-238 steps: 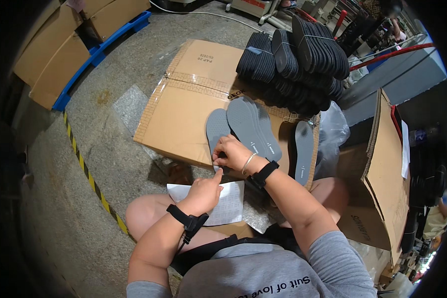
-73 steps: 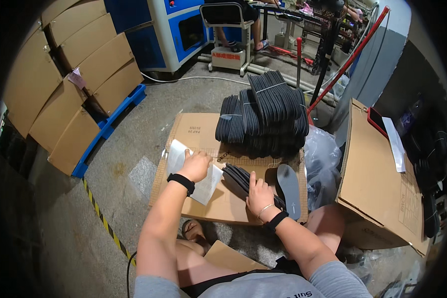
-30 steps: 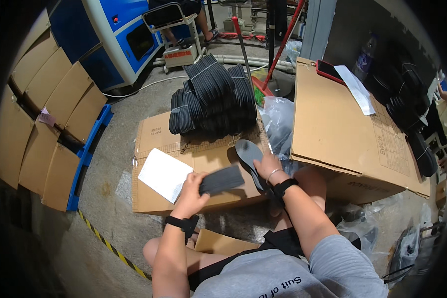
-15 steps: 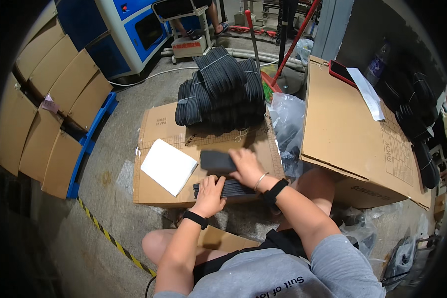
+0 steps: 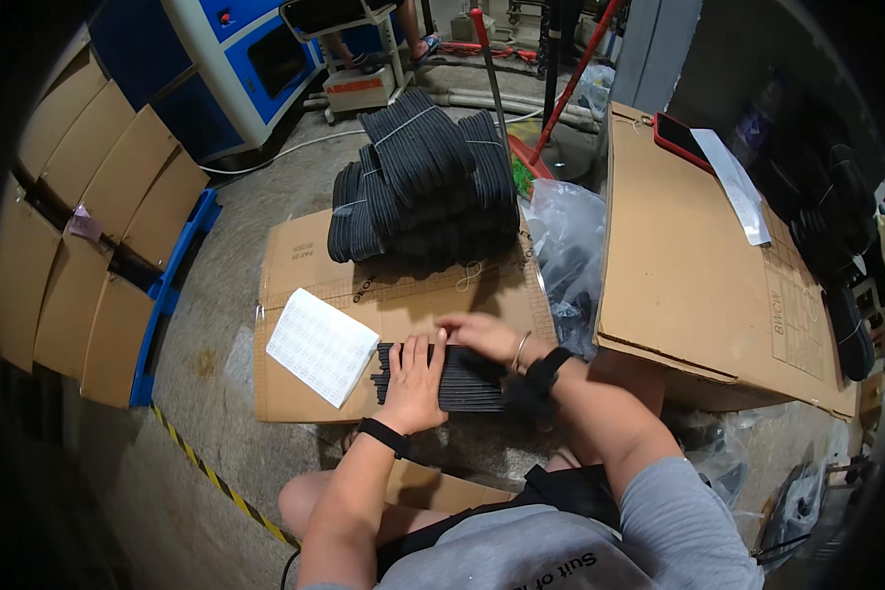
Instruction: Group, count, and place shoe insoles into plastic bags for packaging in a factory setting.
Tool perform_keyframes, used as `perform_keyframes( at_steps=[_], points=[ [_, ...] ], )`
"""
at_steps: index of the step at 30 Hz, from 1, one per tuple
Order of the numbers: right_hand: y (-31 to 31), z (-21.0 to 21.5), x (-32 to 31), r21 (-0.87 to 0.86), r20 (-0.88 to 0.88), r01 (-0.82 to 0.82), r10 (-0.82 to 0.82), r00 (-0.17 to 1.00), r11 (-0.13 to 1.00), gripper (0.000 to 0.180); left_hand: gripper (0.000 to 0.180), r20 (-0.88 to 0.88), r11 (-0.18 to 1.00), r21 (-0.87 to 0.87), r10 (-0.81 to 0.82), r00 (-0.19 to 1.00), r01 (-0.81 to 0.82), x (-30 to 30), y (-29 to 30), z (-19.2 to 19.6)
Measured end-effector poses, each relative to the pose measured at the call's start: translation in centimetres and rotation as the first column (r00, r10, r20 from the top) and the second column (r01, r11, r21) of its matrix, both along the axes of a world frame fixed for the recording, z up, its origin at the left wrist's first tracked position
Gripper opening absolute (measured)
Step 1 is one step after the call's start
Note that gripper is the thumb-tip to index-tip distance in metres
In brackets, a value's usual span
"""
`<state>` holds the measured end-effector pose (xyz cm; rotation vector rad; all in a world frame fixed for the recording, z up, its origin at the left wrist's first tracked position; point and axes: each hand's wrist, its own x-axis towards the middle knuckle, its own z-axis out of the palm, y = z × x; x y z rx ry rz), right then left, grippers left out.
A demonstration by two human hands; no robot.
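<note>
A row of thin black flat pieces (image 5: 474, 383), like insoles set on edge, lies along the near side of a cardboard box. My left hand (image 5: 415, 383) rests flat across the left part of this row, its fingers stretched out and apart. At the row's far edge is my right hand (image 5: 484, 336), fingers reaching leftward beside the left fingertips; they are slightly blurred and seem to grip nothing. Behind both hands a pile of black bundles (image 5: 418, 187) of similar pieces, bound with thin ties, stands on the box. A loose tie (image 5: 470, 277) lies before the pile.
White printed sheets (image 5: 323, 346) lie left on the cardboard box (image 5: 290, 258). A larger box (image 5: 674, 256) at right bears a phone (image 5: 680, 141), a paper strip (image 5: 733, 187) and more black bundles. Stacked cartons (image 5: 128, 329) stand on a blue pallet (image 5: 172, 295). Another person sits far back.
My right hand has set the black stack it held down onto the row and let it go. My left hand now spreads over the row. The view has shifted slightly.
</note>
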<state>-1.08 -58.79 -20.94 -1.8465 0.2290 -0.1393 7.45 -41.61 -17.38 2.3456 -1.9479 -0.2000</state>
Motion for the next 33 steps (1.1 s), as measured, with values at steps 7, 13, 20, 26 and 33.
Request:
perform_keyframes(
  at_steps=[7,13,20,26,33],
  points=[
    [-6.2,-2.8,2.3,-0.828,0.043,0.216,-0.324,0.945,0.518,0.021,0.090,0.100,0.987,0.117,-0.126,0.987,0.114,0.0,-2.2,0.1],
    [-6.3,-3.4,4.7,-0.980,-0.024,0.010,-0.170,0.985,0.200,0.019,0.092,-0.133,0.998,0.030,-0.048,0.990,0.052,0.4,-1.3,0.7],
    [-6.7,-4.0,4.0,-0.898,-0.034,0.119,-0.337,0.941,0.423,0.018,0.082,-0.846,0.897,-0.069,0.180,0.503,-0.436,2.0,3.2,4.5],
    [-4.2,0.5,3.4,-0.392,-0.036,0.141,-0.168,0.985,0.909,0.017,0.067,-0.917,0.800,0.116,-0.141,-0.374,-0.588,0.8,8.2,5.2],
    [3.6,7.7,0.7,0.121,-0.152,-0.394,0.410,0.900,0.911,0.013,0.077,-0.844,0.888,0.074,-0.186,-0.503,-0.454,-1.3,9.8,5.3]
  ],
)
